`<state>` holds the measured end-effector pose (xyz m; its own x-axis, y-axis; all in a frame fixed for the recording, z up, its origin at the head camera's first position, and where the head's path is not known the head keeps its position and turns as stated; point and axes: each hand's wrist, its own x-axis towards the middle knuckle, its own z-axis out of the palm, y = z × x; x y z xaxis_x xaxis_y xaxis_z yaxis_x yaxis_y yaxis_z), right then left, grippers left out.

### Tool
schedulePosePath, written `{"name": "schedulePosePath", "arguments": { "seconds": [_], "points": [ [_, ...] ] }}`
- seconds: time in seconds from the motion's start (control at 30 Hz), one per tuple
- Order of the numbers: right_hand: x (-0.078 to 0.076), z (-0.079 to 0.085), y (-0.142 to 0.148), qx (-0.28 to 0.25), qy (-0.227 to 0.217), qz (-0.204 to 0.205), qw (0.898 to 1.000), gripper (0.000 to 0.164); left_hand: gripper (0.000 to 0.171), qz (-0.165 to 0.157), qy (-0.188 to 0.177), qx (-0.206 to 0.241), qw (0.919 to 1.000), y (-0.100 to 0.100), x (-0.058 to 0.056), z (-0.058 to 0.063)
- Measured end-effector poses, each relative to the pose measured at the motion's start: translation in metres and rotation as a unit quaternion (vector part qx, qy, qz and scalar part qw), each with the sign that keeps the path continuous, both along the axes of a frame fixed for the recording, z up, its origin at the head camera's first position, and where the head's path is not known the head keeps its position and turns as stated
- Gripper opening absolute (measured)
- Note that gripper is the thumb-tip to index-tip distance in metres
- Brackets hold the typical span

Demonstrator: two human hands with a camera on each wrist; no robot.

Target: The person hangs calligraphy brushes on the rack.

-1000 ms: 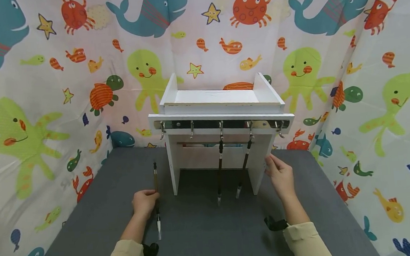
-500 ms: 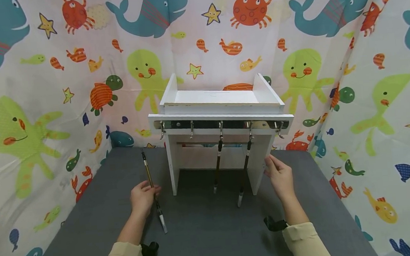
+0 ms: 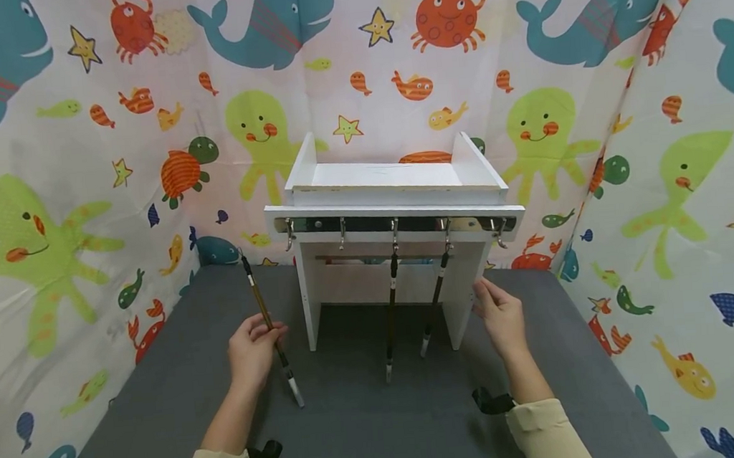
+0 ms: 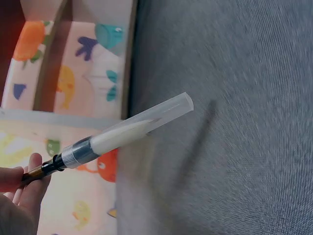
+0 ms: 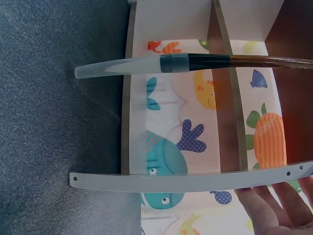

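Note:
In the head view, my left hand (image 3: 252, 353) pinches a brush (image 3: 256, 288) by its brown handle, left of the white rack (image 3: 397, 194). The brush leans with its loop end up and its clear cap (image 4: 142, 128) pointing down above the cloth. My right hand (image 3: 502, 317) touches the outer side of the rack's right panel (image 5: 195, 182) with its fingertips. A hanging brush (image 3: 391, 306) dangles from the middle hook, and another hanging brush (image 3: 435, 295) from the hook to its right. The bristles show inside the left brush's cap.
A metal hook strip (image 3: 366, 221) runs across the rack's front; its two left hooks and rightmost hook carry nothing. Grey cloth (image 3: 370, 430) covers the table. A curtain (image 3: 161, 80) with sea animals encloses the back and sides.
The left brush tilts from near upright to leaning, its upper end going left and its cap right. The middle hanging brush sways. My right hand stays on the panel.

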<state>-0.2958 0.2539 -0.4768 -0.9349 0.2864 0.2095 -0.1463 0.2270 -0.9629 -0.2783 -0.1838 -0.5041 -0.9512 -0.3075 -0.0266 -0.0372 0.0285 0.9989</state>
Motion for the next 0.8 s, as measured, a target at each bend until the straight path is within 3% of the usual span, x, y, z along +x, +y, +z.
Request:
{"name": "schedulePosePath", "arguments": {
  "seconds": [0.3, 0.53, 0.8],
  "points": [
    [0.0, -0.006, -0.002, 0.014, 0.029, -0.002, 0.999, 0.063, 0.04, -0.011, 0.052, -0.023, 0.9983, 0.005, 0.02, 0.018],
    [0.0, -0.005, -0.001, 0.017, 0.015, -0.007, 1.0, 0.062, 0.039, -0.013, 0.078, -0.074, 0.9941, 0.011, 0.031, 0.034],
    [0.022, 0.027, -0.015, 0.007, 0.01, 0.001, 1.0, 0.05, 0.036, -0.037, 0.132, -0.071, 0.988, 0.028, 0.056, 0.067]
  ]
}}
